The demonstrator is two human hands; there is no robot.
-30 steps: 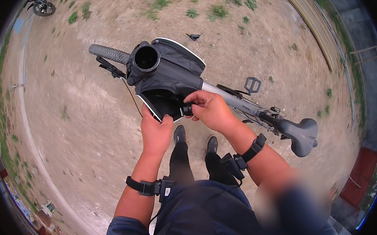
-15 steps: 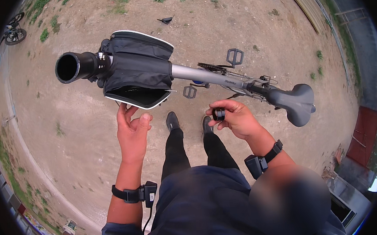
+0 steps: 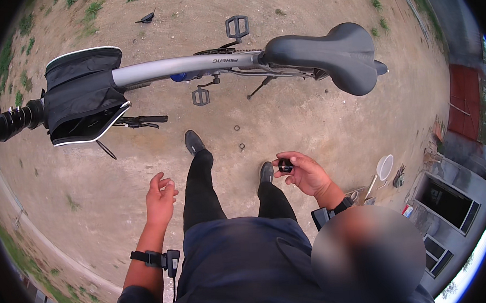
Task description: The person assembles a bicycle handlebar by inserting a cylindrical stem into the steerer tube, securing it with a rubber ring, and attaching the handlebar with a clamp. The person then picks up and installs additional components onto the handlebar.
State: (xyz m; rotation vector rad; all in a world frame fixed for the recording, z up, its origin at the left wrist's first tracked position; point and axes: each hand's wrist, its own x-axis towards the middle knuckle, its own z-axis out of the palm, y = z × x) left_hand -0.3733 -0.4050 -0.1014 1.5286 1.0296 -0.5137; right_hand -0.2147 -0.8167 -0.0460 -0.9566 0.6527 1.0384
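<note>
Between the thumb and fingers of my right hand [image 3: 310, 176] is a small black ring-shaped cylinder [image 3: 284, 165]. My left hand [image 3: 161, 201] hangs empty below the bike, its fingers loosely bent and apart. A silver-grey bicycle frame [image 3: 161, 69] stands crosswise in front of me, with a dark saddle [image 3: 320, 53] at the right. On the frame's left part sits a black bag [image 3: 78, 88] with white edging. Its near pocket gapes. Neither hand touches the bike.
Two small rings, a nearer ring [image 3: 242, 146] and a farther ring [image 3: 237, 128], lie on the dirt between me and the bike. Pedals [image 3: 201, 96] and a kickstand [image 3: 261, 87] jut out. A white round-rimmed item [image 3: 385, 167] stands right, near a building [image 3: 473, 175].
My left hand has come away from the bag's pocket. The view has shifted rightward along the bike, toward the saddle. The black cylinder stays in my right hand.
</note>
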